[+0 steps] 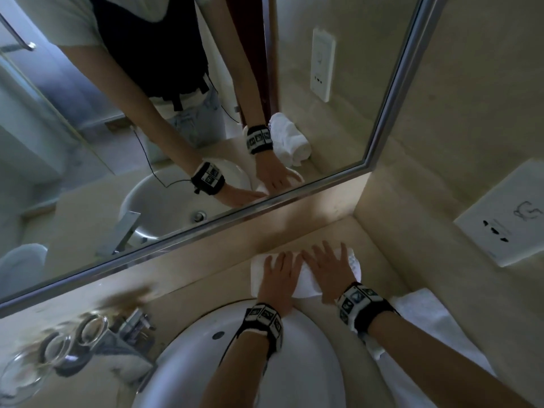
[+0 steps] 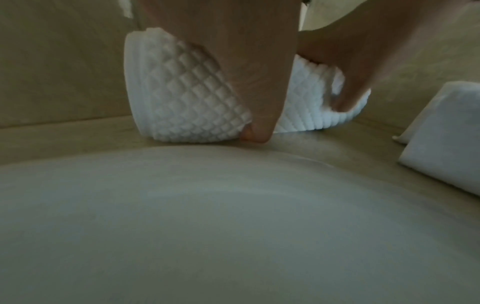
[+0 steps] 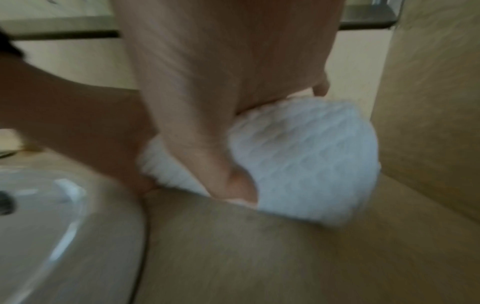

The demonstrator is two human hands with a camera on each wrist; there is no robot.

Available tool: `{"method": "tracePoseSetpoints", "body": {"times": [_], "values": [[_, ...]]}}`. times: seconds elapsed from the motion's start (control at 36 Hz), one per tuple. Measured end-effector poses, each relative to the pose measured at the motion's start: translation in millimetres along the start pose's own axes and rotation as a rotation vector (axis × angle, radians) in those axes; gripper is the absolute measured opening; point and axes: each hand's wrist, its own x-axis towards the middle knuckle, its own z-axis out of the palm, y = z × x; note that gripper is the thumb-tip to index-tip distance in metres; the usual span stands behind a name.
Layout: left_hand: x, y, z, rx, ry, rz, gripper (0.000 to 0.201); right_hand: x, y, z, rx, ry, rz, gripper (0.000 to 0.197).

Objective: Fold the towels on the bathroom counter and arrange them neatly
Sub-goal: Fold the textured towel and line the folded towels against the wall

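Left hand: left hand (image 1: 279,275) lies palm down on the rolled towel (image 1: 306,287), fingers straight and pointing toward the back wall; in the left wrist view its thumb (image 2: 255,131) runs down the near face of the roll to the counter (image 2: 337,144).
Right hand: right hand (image 1: 326,269) lies flat on the same roll just beside the left hand, fingers spread and straight; right wrist view is blurred, thumb (image 3: 233,181) seen pressed against the roll's near side.
Grip: neither hand curls round the cloth; both press on it from above.
Rolled towel: white, diamond-quilted weave (image 2: 187,96), lying lengthwise along the back of the counter, between the sink (image 1: 206,343) rim and the back wall, near the right-hand corner.
Roll ends: left end shows layered edges (image 2: 135,82); right end looks rounder and looser (image 3: 324,164).
Second towel: flat white towel (image 1: 435,325) on the counter to the right of the sink, partly under the right forearm; apart from the roll.
Sink: white oval basin, overflow hole (image 1: 218,335) visible, directly under both wrists.
Faucet: chrome faucet (image 1: 135,320) left of the basin, blurred.
Glassware: clear glasses (image 1: 67,340) at far left, blurred.
Mirror: metal-framed mirror (image 1: 206,228) above the counter reflects both hands on the roll and another rolled white towel (image 1: 290,139).
Wall: white outlet plate (image 1: 500,213) on the right wall.
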Motion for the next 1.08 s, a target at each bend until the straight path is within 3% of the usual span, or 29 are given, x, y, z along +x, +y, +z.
{"method": "tracePoseSetpoints", "body": {"times": [0.14,0.33,0.42,0.56,0.67,0.72,0.83,0.94,1.08], "values": [[8,-4,8,-0.022,0.075,0.034,0.104,-24,-14,19,0.008,0.069,0.167,0.123],[7,-12,6,-0.103,0.078,0.027,0.109,3,16,13,0.068,0.106,0.118,0.118],[14,-7,5,-0.071,0.078,0.047,0.107,11,32,15,0.021,0.075,0.124,0.101],[47,19,-4,-0.022,0.101,0.037,0.098,38,76,38,0.141,0.126,0.149,0.098],[76,32,-5,-0.052,0.117,0.015,0.094,55,103,27,0.186,0.186,0.187,0.103],[89,30,-4,-0.061,0.122,-0.005,0.096,64,108,22,0.162,0.212,0.153,0.102],[99,30,7,-0.111,0.141,-0.037,0.104,72,111,13,0.049,0.326,0.128,0.074],[107,30,15,-0.105,0.183,-0.045,0.105,76,113,18,0.063,0.376,0.125,0.087],[117,28,14,-0.07,0.219,-0.097,0.097,83,115,17,0.065,0.418,0.146,0.074]]}}
